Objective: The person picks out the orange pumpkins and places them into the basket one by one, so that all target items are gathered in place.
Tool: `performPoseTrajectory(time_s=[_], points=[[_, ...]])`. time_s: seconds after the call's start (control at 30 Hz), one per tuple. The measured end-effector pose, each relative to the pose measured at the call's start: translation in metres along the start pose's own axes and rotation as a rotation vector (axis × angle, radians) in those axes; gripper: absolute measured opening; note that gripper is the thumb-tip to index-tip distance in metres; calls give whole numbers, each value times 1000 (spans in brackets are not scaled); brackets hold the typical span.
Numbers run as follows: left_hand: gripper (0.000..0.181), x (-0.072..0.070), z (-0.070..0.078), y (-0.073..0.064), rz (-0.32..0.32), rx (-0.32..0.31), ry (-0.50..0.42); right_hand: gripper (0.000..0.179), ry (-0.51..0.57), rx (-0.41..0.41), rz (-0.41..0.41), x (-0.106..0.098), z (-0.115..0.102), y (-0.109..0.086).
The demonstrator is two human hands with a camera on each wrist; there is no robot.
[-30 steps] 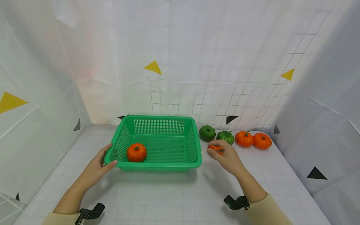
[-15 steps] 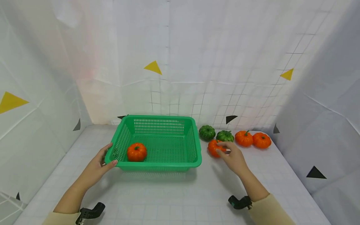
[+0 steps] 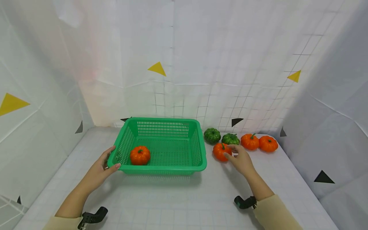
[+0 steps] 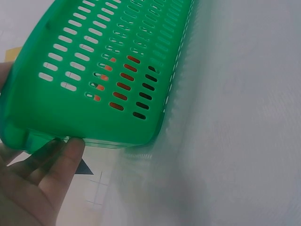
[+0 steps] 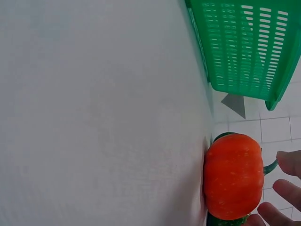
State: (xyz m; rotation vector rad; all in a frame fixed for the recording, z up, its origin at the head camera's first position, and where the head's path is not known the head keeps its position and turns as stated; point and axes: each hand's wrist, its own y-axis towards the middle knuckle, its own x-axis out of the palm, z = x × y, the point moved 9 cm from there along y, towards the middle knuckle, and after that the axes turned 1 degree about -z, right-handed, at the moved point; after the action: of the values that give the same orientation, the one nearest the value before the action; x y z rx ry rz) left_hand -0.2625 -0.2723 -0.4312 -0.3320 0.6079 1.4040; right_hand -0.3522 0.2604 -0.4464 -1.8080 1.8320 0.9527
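At the left end of the green plastic basket, my left hand grips the rim, thumb at the front corner and fingers around the side. The left wrist view shows those fingers at the basket's lip. One orange pumpkin sits inside on the left. Right of the basket, another orange pumpkin stands upright on the table. My right hand is at its right side, fingers loosely bent and apart. In the right wrist view, a fingertip is right at the green stem.
Behind the nearer pumpkin, two green pumpkins and two orange pumpkins form a row along the back wall. White sheeting with yellow and black triangles encloses the white table at the back and sides.
My right hand has drawn back to the right from over the orange pumpkin, uncovering most of it. The left hand and basket have stayed put.
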Motion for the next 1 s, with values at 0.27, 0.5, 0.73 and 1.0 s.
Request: performPoseTrajectory(time_s=[0.27, 0.5, 0.73, 1.0], points=[[78, 0, 0, -1, -2, 1, -21, 52, -6, 23, -35, 3, 7, 6], [78, 1, 1, -2, -4, 13, -37, 59, 0, 43, -57, 6, 11, 8], [78, 1, 0, -1, -8, 9, -37, 70, 31, 92, -95, 13, 18, 9], [78, 1, -2, -1, -2, 1, -20, 75, 38, 100, -105, 15, 17, 10]])
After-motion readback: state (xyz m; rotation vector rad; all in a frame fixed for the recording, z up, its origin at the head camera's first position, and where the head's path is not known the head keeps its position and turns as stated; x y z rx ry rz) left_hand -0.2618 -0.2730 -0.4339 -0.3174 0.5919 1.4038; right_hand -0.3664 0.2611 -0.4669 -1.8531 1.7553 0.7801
